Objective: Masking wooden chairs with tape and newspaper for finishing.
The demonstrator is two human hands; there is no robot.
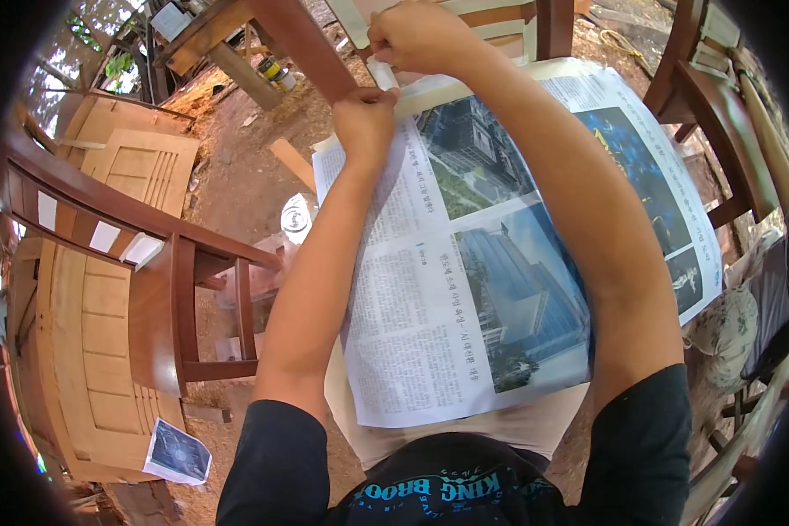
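A sheet of newspaper with printed photos lies over the seat of a wooden chair in front of me. Pale masking tape runs along its far edge, at the foot of the chair's back. My left hand is closed at the seat's far left corner, fingertips against a whitish strip of tape beside the brown back post. Just beyond it, my right hand reaches across with its fingers curled in a pinch at the strip's upper end. Light covering also shows on the back slats.
Another brown chair stands on the left, and one more at the right. Wooden panels lie along the left. A small can sits on the dirt floor near a wooden table. A printed sheet lies lower left.
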